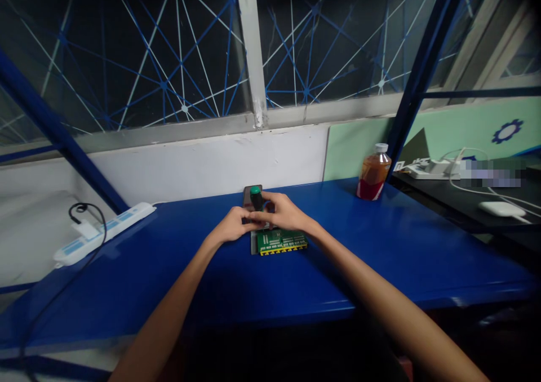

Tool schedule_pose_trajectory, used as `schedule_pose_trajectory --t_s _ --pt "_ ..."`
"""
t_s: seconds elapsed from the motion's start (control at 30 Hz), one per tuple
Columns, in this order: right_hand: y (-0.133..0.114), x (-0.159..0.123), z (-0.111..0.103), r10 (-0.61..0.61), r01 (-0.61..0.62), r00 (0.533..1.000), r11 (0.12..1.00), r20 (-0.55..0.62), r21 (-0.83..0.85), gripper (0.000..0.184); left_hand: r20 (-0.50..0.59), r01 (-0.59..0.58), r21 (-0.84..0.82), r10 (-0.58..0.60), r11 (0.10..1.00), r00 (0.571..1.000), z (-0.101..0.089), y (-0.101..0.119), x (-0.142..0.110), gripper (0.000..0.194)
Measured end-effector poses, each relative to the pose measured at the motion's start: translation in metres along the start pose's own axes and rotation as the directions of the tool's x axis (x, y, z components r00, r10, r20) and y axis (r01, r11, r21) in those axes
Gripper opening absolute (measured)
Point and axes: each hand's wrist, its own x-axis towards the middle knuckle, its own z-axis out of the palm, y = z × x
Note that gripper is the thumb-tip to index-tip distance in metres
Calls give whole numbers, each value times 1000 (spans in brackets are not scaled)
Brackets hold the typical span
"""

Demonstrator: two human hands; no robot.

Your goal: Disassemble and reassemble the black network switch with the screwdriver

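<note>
A screwdriver [256, 197] with a green-topped black handle stands upright over the back left part of a green circuit board [279, 239]. My right hand [282, 213] is closed about the handle's lower part, its index finger touching the side. Close against it, my left hand [233, 224] has its thumb and fingers pinched together below the handle; what they grip is hidden. The board lies flat on the blue table, with yellow connectors [284, 251] along its near edge. Behind the screwdriver lies a dark flat object [250, 191], partly covered. The screwdriver's tip is out of sight.
A power strip [105, 232] with a plugged-in black cable lies at the table's [203, 292] left edge. A drink bottle [374, 172] stands at the back right. Blue frame posts rise at both sides. On the right, a black table [448, 196] holds white cables and a white charger [502, 208].
</note>
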Motion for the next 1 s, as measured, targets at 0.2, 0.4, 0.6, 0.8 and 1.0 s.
schedule_pose_trajectory --t_s 0.2,0.4,0.6,0.8,1.0 --pt "0 0 3 0 0 998 1000 -70 -8 32 -57 48 0 -48 999 997 3 -1 1 18" --pt "3 1 3 -27 22 993 998 -113 -51 27 -93 40 6 -39 999 995 6 5 1 15" --pt "2 1 1 -30 25 992 999 -124 -46 19 8 -24 34 23 999 1000 3 10 0 15" --pt "-1 0 0 -18 10 988 999 -152 -50 25 -59 17 45 -14 999 998 5 7 0 14" --pt "0 1 1 29 -30 983 1000 -183 -5 25 -59 10 81 -5 997 998 5 10 1 13"
